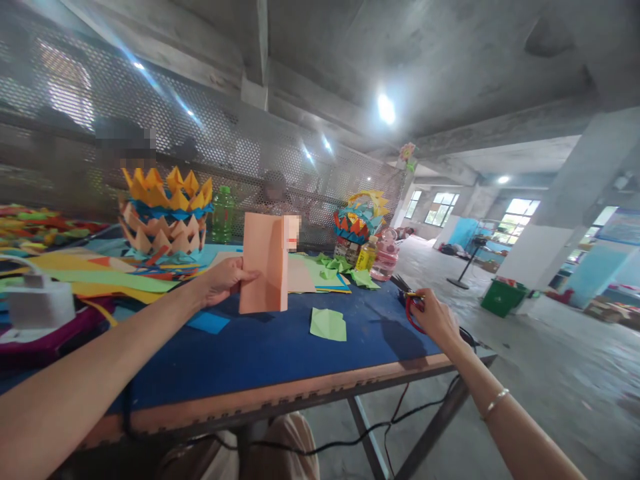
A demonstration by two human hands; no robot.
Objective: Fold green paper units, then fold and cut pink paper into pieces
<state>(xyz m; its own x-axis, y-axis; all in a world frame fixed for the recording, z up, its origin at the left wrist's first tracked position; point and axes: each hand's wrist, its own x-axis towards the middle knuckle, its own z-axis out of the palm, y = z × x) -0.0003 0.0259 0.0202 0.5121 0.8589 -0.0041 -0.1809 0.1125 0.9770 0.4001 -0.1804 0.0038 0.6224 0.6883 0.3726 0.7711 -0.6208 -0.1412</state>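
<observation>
Upright above the blue table (pixel 240 367), a folded sheet of peach paper (pixel 263 273) is pinched at its left edge by my left hand (pixel 225 279). My right hand (pixel 436 317) is closed on a pair of scissors (pixel 413 312) with red handles, near the table's right edge. The scissors' dark blades point up and away, apart from the paper. Between my hands a creased light green paper piece (pixel 329 325) lies flat on the table. A blue paper scrap (pixel 210 323) rests below my left wrist.
At the back left stands a basket of folded paper points (pixel 165 227); a smaller one (pixel 357 223) is back right. A green bottle (pixel 223 217), yellow bottle (pixel 367 255) and pink bottle (pixel 385 257) stand near them. A white charger (pixel 40 303) sits at left.
</observation>
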